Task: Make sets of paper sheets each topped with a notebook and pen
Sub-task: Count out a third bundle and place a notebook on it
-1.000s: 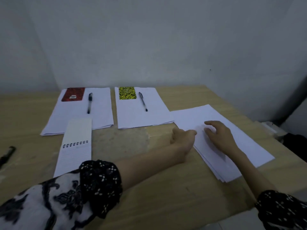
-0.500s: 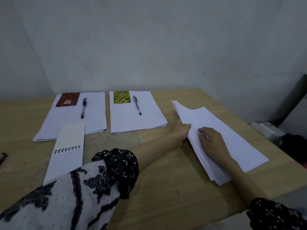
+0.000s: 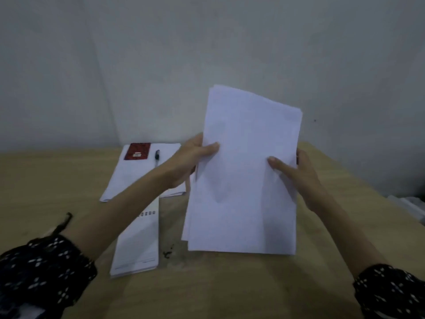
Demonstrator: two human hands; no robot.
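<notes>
While the spiral notebook (image 3: 138,245) lies nearest on the surface (image 3: 230,291), just left of the raised sheets, the paper stack (image 3: 243,176) stands almost upright above the wood, its lower edge close to or resting on it. The left hand (image 3: 188,162) pinches the stack's left edge, thumb in front; the right hand (image 3: 296,173) grips the right edge the same way. To square it well, I would tap the lower edge lightly and keep both grips loose so the sheets slide even. Farther back, the red notebook (image 3: 137,151) and a pen (image 3: 156,157) top a finished sheet set (image 3: 124,180). Half a second ago the stack lay flat at the right under both hands; the second finished set is now hidden behind it.
</notes>
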